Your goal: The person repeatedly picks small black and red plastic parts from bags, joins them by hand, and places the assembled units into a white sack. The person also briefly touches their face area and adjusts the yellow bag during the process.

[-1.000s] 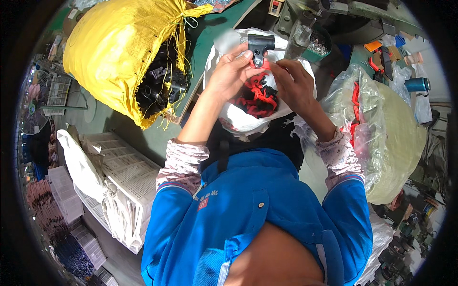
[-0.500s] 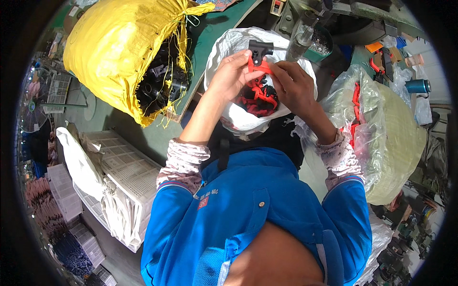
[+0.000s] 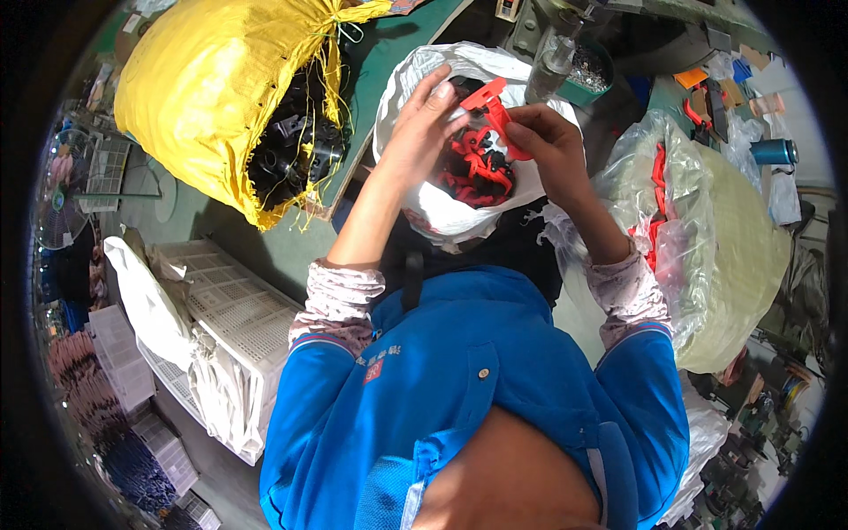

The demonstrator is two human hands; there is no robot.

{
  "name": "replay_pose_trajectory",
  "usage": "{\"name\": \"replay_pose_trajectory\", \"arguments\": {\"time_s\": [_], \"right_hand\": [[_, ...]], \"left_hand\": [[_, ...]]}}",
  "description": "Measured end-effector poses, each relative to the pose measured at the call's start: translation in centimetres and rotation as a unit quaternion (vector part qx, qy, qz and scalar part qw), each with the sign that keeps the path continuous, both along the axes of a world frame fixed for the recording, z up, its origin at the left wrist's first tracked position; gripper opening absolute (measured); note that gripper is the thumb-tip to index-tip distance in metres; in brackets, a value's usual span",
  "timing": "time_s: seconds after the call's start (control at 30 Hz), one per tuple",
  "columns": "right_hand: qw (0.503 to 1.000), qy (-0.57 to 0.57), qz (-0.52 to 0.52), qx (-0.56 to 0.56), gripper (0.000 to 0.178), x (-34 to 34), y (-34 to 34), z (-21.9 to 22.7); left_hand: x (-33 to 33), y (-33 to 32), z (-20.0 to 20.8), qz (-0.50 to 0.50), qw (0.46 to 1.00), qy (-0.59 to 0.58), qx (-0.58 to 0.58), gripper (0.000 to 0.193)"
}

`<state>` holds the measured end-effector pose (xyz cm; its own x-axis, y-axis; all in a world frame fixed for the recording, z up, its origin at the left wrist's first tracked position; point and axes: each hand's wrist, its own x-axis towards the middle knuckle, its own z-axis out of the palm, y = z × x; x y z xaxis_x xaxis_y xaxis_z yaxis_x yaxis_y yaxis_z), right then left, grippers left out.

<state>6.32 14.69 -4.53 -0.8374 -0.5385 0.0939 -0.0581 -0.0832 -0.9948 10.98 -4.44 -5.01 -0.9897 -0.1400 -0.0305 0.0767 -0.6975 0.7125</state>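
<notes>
Right hand (image 3: 549, 146) is pinching a red part (image 3: 507, 125) over the white bag (image 3: 442, 219); left hand's (image 3: 419, 129) grip, can't tell. Red-black pieces (image 3: 484, 173) are sitting below both, black fittings (image 3: 299, 146) remaining in the yellow sack (image 3: 208, 97), left.

A factory-like workshop is surrounding the white sack (image 3: 446, 225), which is holding many red and black parts (image 3: 484, 172). Left of the white sack, a bulging yellow sack (image 3: 203, 97) is lying on a green worktable (image 3: 389, 79), its open mouth showing black moulded fittings (image 3: 296, 150). Just behind the white sack, toward the right, a green tub (image 3: 585, 95) is holding small loose bits. To its right, a pale sack (image 3: 738, 247) is showing red pieces (image 3: 660, 181); to its lower left, slotted crates (image 3: 234, 283) are standing, with a fan (image 3: 64, 199) standing farther left.
</notes>
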Motion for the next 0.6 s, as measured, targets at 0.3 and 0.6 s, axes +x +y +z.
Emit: {"name": "replay_pose_trajectory", "arguments": {"time_s": [0.3, 0.6], "right_hand": [[0.971, 0.154, -0.064, 0.171, 0.050, 2.6, 0.6, 2.2], [0.988, 0.008, 0.148, 0.035, 0.055, 1.0, 2.3, 1.8]], "left_hand": [[1.5, 2.7, -0.2, -0.059, 0.993, -0.073, -0.067, 0.034], [2.0, 2.5, 1.2, -0.099, 0.979, -0.126, -0.123, 0.025]]}}
